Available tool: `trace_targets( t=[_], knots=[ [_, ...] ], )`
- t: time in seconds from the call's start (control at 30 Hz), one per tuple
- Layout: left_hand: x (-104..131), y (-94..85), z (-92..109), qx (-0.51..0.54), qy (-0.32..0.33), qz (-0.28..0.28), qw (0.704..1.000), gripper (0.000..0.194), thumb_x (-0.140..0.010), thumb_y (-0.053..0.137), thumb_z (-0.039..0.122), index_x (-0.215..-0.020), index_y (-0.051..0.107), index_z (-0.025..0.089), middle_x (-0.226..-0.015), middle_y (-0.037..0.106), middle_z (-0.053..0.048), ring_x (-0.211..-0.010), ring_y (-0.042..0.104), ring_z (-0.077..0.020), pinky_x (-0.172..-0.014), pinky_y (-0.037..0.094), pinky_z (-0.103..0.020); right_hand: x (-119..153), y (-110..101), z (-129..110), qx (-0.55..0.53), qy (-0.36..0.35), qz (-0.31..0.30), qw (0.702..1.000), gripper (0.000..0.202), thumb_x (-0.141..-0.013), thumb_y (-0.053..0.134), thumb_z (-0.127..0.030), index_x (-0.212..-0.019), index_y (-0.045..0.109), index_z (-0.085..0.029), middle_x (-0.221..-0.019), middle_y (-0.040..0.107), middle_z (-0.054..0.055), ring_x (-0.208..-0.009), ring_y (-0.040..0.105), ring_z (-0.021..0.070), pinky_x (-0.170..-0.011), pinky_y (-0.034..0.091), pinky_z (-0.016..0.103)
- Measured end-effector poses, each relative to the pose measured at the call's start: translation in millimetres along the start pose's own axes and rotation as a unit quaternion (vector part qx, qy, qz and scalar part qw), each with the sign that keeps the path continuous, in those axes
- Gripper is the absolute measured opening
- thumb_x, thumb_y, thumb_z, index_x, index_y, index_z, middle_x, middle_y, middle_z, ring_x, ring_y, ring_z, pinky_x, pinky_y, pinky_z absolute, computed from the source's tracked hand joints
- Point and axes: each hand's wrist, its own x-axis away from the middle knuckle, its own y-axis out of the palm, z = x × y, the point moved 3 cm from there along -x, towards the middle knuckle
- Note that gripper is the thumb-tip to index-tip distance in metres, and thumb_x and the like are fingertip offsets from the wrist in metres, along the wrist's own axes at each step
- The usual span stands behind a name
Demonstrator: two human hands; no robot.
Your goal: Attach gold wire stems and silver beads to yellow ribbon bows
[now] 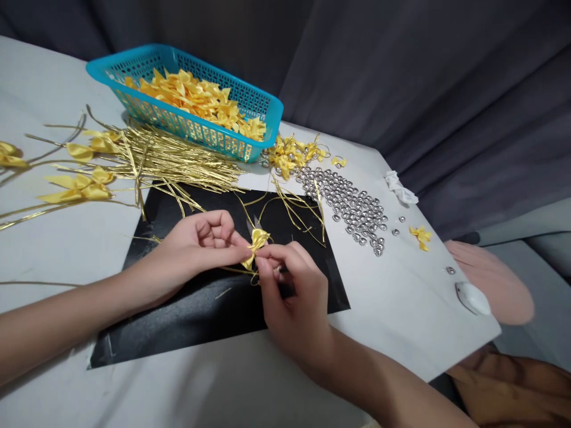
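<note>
Over the black mat (pixel 191 321) I hold a small yellow ribbon bow (pixel 257 239) between both hands. My left hand (pixel 205 241) pinches the bow's left side between thumb and forefinger, the other fingers curled. My right hand (pixel 294 291) is closed too, thumb and forefinger pinching the bow at its middle on the right. Thin gold cord hangs around the bow and runs under my fingers. Just behind it, what looks like the pointed metal tip of a tool (pixel 252 224) shows on the mat; the rest of it is hidden.
A blue basket (pixel 274 119) of yellow bows stands at the back left, a heap of gold cords (pixel 178 157) before it. Silver heart-shaped pieces (pixel 352 208) spread at right. Finished-looking bows (pixel 82 187) lie at left. A white object (pixel 473 298) sits by the right edge.
</note>
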Motion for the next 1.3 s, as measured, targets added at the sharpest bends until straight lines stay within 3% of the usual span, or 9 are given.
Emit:
trace_targets(
  t=[0.3,0.83,1.3],
  knots=[
    [-0.6,0.3,0.3,0.023,-0.011,-0.015,1.0,0.038,-0.065,0.079,0.013,-0.06,0.041,0.017,-0.06,0.07,0.005,-0.056,0.062,-0.0037,-0.054,0.046,-0.007,3.8,4.6,5.3,-0.079,0.072,0.01,0.994,0.012,-0.086,0.051,-0.012,-0.087,0.061,-0.018,-0.077,0.053,-0.001,-0.062,0.054,0.0078,-0.052,0.049,0.018],
    [-2.0,-1.8,0.7,0.022,-0.007,0.003,1.0,0.04,-0.062,0.081,0.018,-0.057,0.041,0.018,-0.061,0.068,0.005,-0.066,0.064,-0.0076,-0.062,0.047,-0.012,2.7,3.6,4.5,-0.087,0.086,0.03,0.992,0.01,-0.085,0.052,-0.013,-0.084,0.06,-0.018,-0.075,0.052,0.0,-0.061,0.052,0.0082,-0.052,0.052,0.019],
    [-0.4,-1.2,1.4,0.02,-0.022,-0.01,1.0,0.038,-0.061,0.078,0.015,-0.057,0.04,0.018,-0.057,0.063,0.006,-0.054,0.059,-0.0073,-0.053,0.045,-0.014,2.5,6.8,4.4,-0.105,0.08,0.032,0.991,0.009,-0.085,0.051,-0.016,-0.082,0.059,-0.018,-0.073,0.054,0.0,-0.06,0.052,0.0083,-0.05,0.043,0.018]
  ],
)
